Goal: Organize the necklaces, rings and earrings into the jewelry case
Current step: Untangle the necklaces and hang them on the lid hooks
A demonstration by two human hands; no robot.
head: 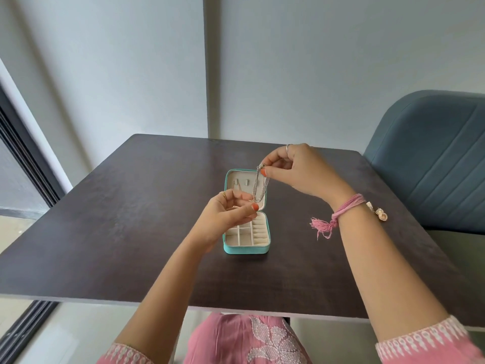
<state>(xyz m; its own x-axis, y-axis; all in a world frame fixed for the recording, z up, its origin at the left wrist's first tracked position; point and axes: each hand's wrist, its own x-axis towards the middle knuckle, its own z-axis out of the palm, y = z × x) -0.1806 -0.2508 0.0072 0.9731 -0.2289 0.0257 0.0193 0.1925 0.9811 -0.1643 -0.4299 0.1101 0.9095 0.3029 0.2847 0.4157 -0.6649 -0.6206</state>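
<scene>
Counter [131,219]: dark wood-grain, against my grey wall, blue chair [433,164] off its right edge | case [246,227]: open, mid-counter | right hand [294,169] pinches necklace [259,185] top, chain hanging over the lid | left hand [231,214] pinches its lower end

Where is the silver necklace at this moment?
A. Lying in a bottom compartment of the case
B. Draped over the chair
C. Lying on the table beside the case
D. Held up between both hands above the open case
D: the right hand pinches the top of the necklace, the left hand holds its lower end, over the open jewelry case.
</scene>
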